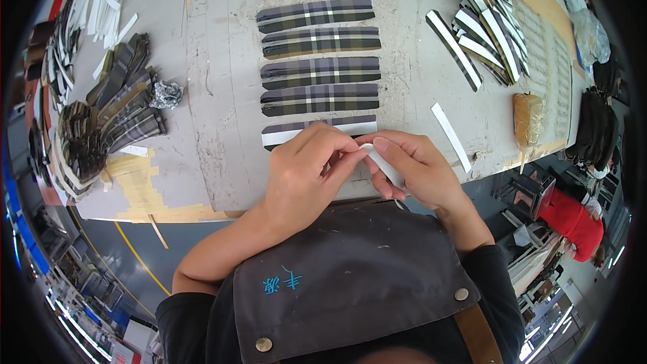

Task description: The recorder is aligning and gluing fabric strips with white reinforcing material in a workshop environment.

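Observation:
A narrow white strip [385, 166] is held between my two hands, close above the table's near edge. My right hand [421, 170] is closed around it, thumb on top. The fingertips of my left hand [304, 165] pinch its upper end, where the two hands meet. Just beyond them lies a plaid fabric piece [347, 121] with a white strip [275, 138] along it, partly hidden by my left hand. Farther off, several plaid fabric pieces [320, 71] lie flat in a column, one behind another.
A loose white strip [450, 136] and a tape-wrapped brown block [527, 120] lie to the right. Behind them is a pile of fabric and white strips [492, 24]. Bundled plaid pieces [121, 105], a crumpled silvery ball [166, 94] and white strips [104, 0] occupy the left.

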Tool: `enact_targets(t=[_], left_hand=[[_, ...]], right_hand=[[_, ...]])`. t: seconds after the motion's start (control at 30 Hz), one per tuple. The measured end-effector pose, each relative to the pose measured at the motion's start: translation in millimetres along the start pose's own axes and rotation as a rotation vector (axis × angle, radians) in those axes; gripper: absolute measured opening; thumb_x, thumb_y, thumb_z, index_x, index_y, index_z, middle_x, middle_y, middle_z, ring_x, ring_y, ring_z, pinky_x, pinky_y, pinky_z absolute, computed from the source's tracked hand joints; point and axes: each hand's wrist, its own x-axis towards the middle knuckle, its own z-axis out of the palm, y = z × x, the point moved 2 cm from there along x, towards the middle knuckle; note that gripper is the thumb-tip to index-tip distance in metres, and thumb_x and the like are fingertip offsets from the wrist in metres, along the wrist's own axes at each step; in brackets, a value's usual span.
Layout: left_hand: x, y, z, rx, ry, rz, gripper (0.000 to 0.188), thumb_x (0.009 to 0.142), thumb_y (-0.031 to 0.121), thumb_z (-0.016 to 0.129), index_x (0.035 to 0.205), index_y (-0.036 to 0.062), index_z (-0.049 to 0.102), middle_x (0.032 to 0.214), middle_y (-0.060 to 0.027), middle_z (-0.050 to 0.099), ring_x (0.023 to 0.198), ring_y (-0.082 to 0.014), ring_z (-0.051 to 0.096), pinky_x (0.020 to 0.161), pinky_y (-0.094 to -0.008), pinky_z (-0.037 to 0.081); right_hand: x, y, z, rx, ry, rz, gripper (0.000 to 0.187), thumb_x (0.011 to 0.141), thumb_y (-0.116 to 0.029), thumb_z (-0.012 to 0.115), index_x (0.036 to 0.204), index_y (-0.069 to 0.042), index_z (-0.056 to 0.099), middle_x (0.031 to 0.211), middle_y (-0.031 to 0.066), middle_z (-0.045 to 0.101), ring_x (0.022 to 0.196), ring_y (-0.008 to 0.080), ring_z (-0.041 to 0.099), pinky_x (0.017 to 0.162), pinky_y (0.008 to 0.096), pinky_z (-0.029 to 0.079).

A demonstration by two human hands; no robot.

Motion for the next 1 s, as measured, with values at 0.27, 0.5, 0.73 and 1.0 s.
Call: enact_targets(t=[0.27,0.5,0.73,1.0], left_hand=[[-1,0,-3,0.04,0.035,0.088,0.014,0.075,-0.004,0.076,0.082,0.0012,0.066,0.077,-0.0069,0.065,0.058,-0.0109,0.058,0.047,-0.0225,0.044],[-2,1,-4,0.145,0.066,0.276,0.014,0.074,-0.004,0.077,0.082,0.0011,0.066,0.077,-0.0076,0.065,0.06,-0.0128,0.06,0.047,-0.0237,0.045],[-2,-2,-3,0.102,0.088,0.133,0.017,0.074,-0.006,0.076,0.087,0.0015,0.067,0.084,-0.008,0.066,0.064,-0.0132,0.061,0.048,-0.0229,0.047],[-2,1,-5,0.049,0.052,0.063,0.018,0.073,-0.006,0.074,0.087,-0.0012,0.063,0.081,-0.0097,0.062,0.065,-0.0218,0.063,0.051,-0.0294,0.05]], right_hand=[[4,5,4,0.142,-0.021,-0.002,0.03,0.104,-0.018,0.04,0.119,0.001,0.056,0.083,0.0029,0.056,0.058,0.0106,0.059,0.046,0.0219,0.046],[5,7,7,0.158,-0.014,0.029,0.029,0.104,-0.022,0.039,0.111,0.002,0.055,0.082,0.0033,0.056,0.057,0.0117,0.06,0.044,0.0229,0.046],[4,6,11,0.175,-0.043,0.013,0.027,0.104,-0.022,0.038,0.107,0.0,0.053,0.083,0.0027,0.054,0.058,0.0118,0.061,0.045,0.0227,0.048],[5,7,13,0.156,-0.039,0.017,0.026,0.104,-0.021,0.039,0.109,0.0,0.052,0.085,0.0032,0.054,0.059,0.0119,0.061,0.045,0.0223,0.048]])
